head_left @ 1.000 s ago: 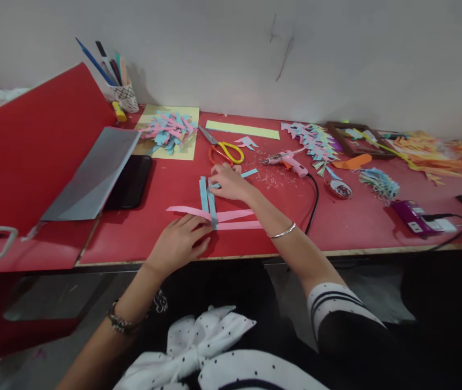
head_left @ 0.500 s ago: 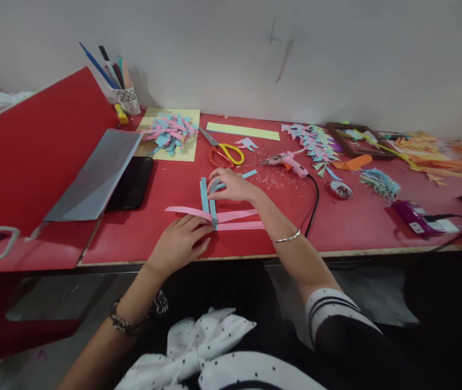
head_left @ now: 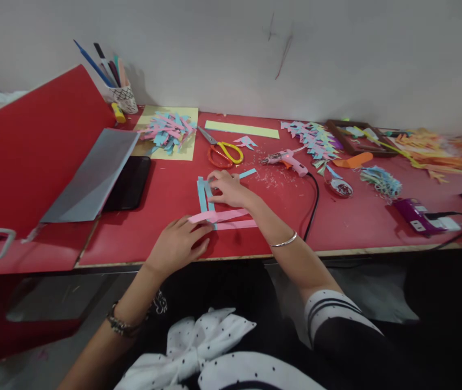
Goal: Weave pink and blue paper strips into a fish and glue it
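Observation:
Pink paper strips (head_left: 236, 215) and blue paper strips (head_left: 202, 195) cross each other on the red table. My left hand (head_left: 176, 242) grips the near end of the strips, fingertips at the crossing, thumb a little apart. A short pink end curves up over its fingers. Bent over the upper part of the blue strips is my right hand (head_left: 229, 189), its index finger and thumb on them. Part of a blue strip is hidden under this hand, and one end (head_left: 248, 173) sticks out beyond it.
Beyond my hands lie yellow-handled scissors (head_left: 231, 153) and a pile of cut strips (head_left: 168, 131). A pink glue gun (head_left: 287, 161) with a black cord lies to the right. A black phone (head_left: 128, 183) and pen cup (head_left: 124, 99) are leftward; a purple power adapter (head_left: 413, 218) is rightward.
The pink strip's loose end, which pointed out to the left over my left hand, is now folded back to the right and looks shorter. My right hand has moved slightly left and down.

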Motion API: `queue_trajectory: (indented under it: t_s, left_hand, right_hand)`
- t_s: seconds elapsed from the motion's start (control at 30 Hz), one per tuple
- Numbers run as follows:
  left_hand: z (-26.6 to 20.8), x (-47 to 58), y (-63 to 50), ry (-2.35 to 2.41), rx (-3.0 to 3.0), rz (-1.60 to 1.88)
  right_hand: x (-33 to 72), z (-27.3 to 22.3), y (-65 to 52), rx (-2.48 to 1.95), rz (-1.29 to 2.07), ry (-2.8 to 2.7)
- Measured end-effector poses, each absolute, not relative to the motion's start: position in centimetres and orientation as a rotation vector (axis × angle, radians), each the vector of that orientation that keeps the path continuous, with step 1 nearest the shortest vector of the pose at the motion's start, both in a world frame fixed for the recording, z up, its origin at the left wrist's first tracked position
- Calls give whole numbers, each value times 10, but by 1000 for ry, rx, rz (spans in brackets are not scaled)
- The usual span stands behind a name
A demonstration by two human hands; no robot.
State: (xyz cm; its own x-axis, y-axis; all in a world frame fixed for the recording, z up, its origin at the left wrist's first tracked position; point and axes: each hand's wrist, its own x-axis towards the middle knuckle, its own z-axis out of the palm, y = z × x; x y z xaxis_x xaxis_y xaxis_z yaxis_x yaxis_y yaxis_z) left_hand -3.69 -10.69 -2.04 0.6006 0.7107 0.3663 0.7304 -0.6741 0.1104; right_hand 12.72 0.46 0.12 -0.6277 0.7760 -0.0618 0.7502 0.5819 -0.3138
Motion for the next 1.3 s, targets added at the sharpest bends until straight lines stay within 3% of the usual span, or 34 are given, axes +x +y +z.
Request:
queue_trajectory:
  t_s: [0.13,0.37,0.53,0.7,1.3]
  left_hand:
    - [-20,-37,-106,-1209,-2787,-637]
    - [-20,-37,-107,-1205,-2775,-580]
    - [-20,-38,-108,-1183,-2773,-571]
    - [-21,-38,-108,-1163,-2770,-593]
    - [-24,-34,-122,-1241,-2738,-343]
  right_hand:
    - [126,5,4,-1360,384,-2679]
    - [162,39,-36,-1480,91,-2094]
    - [182,10,-79,-1366,435,-2331]
    - [177,-16,-97,-1384,319,-2360]
    - [167,-10,-107,-1425,121,-2525]
